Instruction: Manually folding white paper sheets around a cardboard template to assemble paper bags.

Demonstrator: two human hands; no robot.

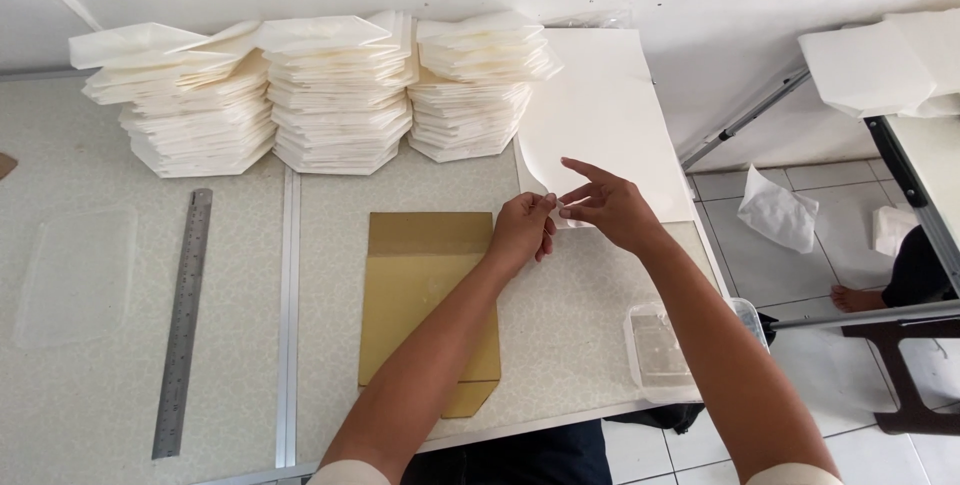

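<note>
White paper sheet (600,125) lies right of the brown template (425,285); left hand (522,232) and right hand (605,207) pinch its lower-left corner. Uneven pulling could crease or tear it.

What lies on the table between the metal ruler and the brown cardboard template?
In the head view, only bare tabletop and a metal seam strip lie between the metal ruler and the brown cardboard template.

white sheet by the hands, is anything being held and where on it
Both hands, left hand and right hand, pinch the large white paper sheet at its near lower-left corner; the rest of the sheet lies on the table.
</note>
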